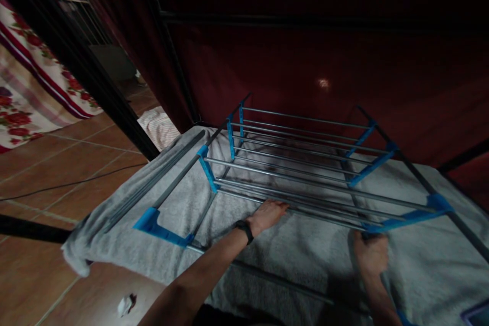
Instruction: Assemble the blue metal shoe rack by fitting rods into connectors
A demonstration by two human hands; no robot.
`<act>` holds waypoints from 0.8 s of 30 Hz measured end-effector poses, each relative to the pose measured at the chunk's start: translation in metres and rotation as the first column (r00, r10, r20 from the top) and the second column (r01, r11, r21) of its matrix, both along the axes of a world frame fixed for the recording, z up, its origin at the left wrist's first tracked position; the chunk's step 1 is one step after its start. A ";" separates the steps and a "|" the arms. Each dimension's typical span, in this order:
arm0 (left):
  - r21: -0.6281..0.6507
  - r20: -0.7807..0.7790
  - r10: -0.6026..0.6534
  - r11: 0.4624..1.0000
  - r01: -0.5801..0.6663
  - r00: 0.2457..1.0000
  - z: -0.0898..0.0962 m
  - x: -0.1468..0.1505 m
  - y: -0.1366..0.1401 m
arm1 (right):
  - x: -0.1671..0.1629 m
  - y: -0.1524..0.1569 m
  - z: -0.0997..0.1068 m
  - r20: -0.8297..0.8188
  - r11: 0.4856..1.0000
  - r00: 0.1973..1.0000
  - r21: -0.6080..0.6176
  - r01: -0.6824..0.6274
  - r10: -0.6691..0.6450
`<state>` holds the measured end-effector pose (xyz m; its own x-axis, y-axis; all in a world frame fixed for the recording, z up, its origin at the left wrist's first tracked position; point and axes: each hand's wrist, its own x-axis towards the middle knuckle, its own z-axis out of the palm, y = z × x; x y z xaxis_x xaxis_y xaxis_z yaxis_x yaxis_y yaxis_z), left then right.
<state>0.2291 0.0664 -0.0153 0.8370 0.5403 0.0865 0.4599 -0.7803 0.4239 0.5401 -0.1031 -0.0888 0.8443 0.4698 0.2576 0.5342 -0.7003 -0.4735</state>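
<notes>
A rack of grey metal tubes (305,179) with blue plastic connectors (216,175) lies on its side on a grey blanket, and looks like a shoe rack. My left hand (269,214), with a black band on its wrist, is closed on one of the lower tubes near the middle of the rack; its fingertips are partly hidden. To the right, my right hand (371,252) is closed at the underside of the front right blue connector (407,220), around the side tube there. At the near left, another blue connector (162,229) joins the side tubes.
Loose grey tubes (156,178) lie along the left of the blanket (133,252). A dark red curtain (305,71) hangs behind, between black posts. Crumpled white scrap (126,305) and a black cable (91,179) lie on the tiled floor. A dark-edged object (477,314) shows at lower right.
</notes>
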 end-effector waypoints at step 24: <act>-0.334 0.621 0.776 0.390 -0.858 0.111 0.027 -0.143 0.024 | -0.192 0.119 0.127 0.391 0.501 0.381 -0.271 -0.822 0.838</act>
<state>0.0862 0.0909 0.0122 -0.4145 0.8171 0.4008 0.5081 -0.1576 0.8467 0.3478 0.0156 0.0385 -0.1735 0.8862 0.4296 0.9796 0.2003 -0.0175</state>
